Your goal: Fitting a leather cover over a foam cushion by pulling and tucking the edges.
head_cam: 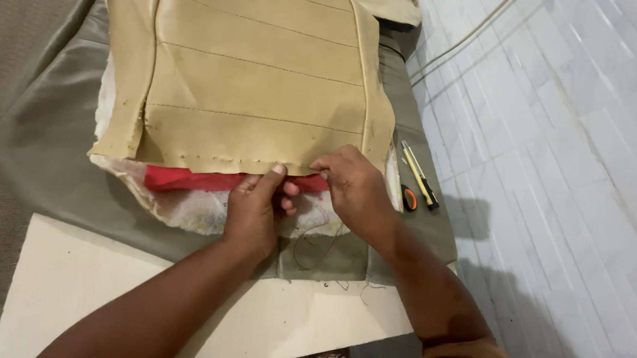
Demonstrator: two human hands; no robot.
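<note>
Pale grey floor tiles (pixel 546 137) are running diagonally along the right, catching soft light; a thin cable (pixel 464 37), perhaps, is lying across them.

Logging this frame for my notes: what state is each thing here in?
Tan cover: flat, near edge unstitched.
Red cloth: tucked under the cover's edge.
Loose threads: trailing free.
Utility knife: lying unused on grey fabric.
Left hand: pressing the cover's edge.
Right hand: pinching the cover's edge.

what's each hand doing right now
Left hand: fingers curled, thumb pressing the tan cover edge over the red strip.
Right hand: pinching the same edge.
</note>
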